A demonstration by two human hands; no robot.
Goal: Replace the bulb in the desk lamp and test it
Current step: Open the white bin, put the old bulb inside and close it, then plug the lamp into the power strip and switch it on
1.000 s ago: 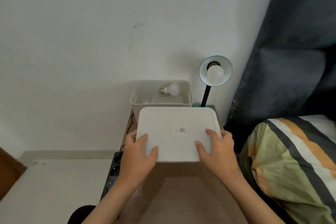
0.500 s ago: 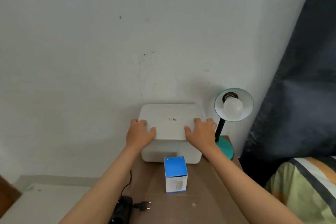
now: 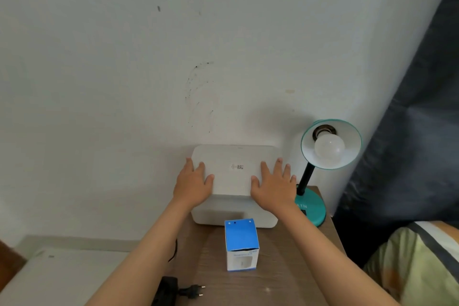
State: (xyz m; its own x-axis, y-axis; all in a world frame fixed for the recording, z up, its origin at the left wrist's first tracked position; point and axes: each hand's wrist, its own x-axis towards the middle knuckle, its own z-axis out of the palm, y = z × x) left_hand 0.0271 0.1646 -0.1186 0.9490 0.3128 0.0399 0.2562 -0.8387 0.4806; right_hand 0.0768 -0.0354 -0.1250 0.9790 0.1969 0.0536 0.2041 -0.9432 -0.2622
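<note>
**Lid pressed down, lamp not yet plugged in**

The lamp [image 3: 323, 156] stands just to the right of the right hand [image 3: 274, 185], its teal shade tipped toward the camera with a white bulb [image 3: 329, 148] seated in the socket and unlit. Both hands lie flat, fingers spread, on the lid [image 3: 233, 169] of a white storage box [image 3: 233, 216]: the left hand [image 3: 193, 184] on the lid's left edge, the right on its right edge, neither one curled around anything. The lid sits level on the box, so it looks closed. Just below the hands, nearer the person, a blue and white carton [image 3: 241, 243] stands upright on the wooden table [image 3: 285, 276]. Farther down, a black plug [image 3: 192, 290] lies loose beside a power strip [image 3: 166, 292]. Judging from this, the swap seems done and tidied away; plugging in and switching on the lamp are left.
</note>
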